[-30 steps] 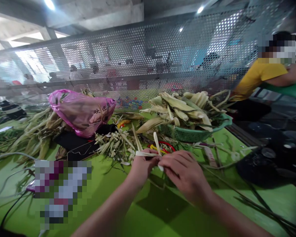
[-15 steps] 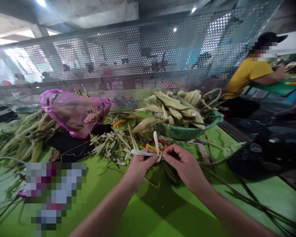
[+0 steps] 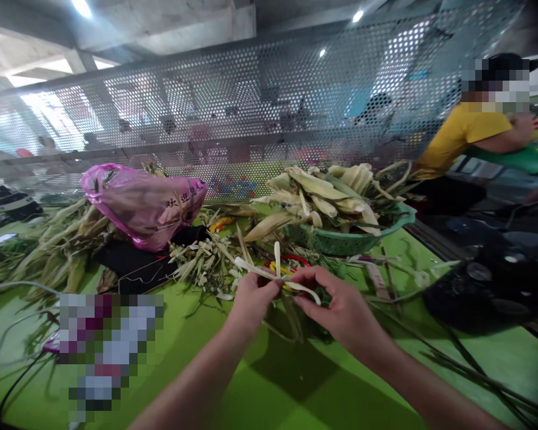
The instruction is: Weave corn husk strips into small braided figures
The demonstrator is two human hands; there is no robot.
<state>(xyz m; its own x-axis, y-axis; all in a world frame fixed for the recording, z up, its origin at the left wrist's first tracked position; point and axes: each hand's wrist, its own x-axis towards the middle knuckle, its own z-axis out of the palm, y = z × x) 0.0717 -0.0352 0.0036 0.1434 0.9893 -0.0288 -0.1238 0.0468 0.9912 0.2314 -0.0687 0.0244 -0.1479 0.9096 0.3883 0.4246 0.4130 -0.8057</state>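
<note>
Pale corn husk strips (image 3: 277, 260) cross between my two hands, one standing upright and another pointing left. My left hand (image 3: 254, 298) is closed, its thumb and fingers pinching the strips where they meet. My right hand (image 3: 329, 295) is just to the right, its thumb and forefinger apart. A curved strip end (image 3: 308, 291) loops through the gap between them, and the forefinger tip is close to the crossing. Longer, darker husk pieces (image 3: 293, 321) hang below the hands. Part of the crossing is hidden by the fingertips.
Behind my hands, a green basket (image 3: 341, 242) holds dry corn husks. A pink plastic bag (image 3: 146, 203) sits left of loose husk pieces (image 3: 210, 263) on the green table (image 3: 269, 394). A perforated screen (image 3: 251, 89) stands behind. A person in a yellow shirt (image 3: 457, 137) sits at right.
My right thumb and forefinger have spread from a pinch near the crossing. A strip end now curves out to the right between them. My left hand keeps its pinch.
</note>
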